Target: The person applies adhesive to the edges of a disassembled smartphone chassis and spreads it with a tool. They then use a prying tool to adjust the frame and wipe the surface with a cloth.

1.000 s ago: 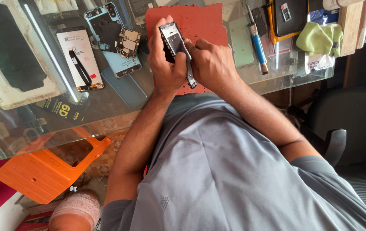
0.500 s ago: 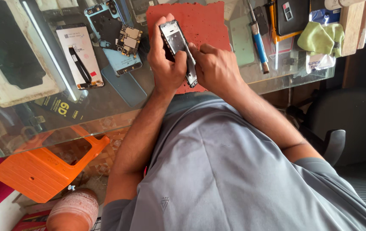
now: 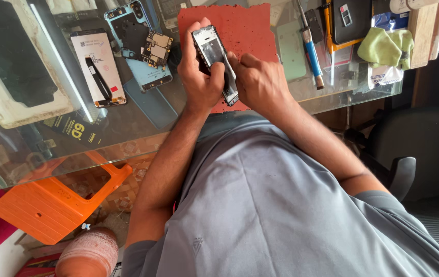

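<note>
Where glass table [image 3: 127, 128] ends — red mat [image 3: 253, 31], orange stool [image 3: 50, 205], black chair [image 3: 425, 149]

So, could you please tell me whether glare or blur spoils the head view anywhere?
Head view: sharp overall; a bright streak of glare crosses the glass table at left; the phone frame between the left hand and right hand is evenly lit and legible; the floor under the glass looks hazy.
</note>
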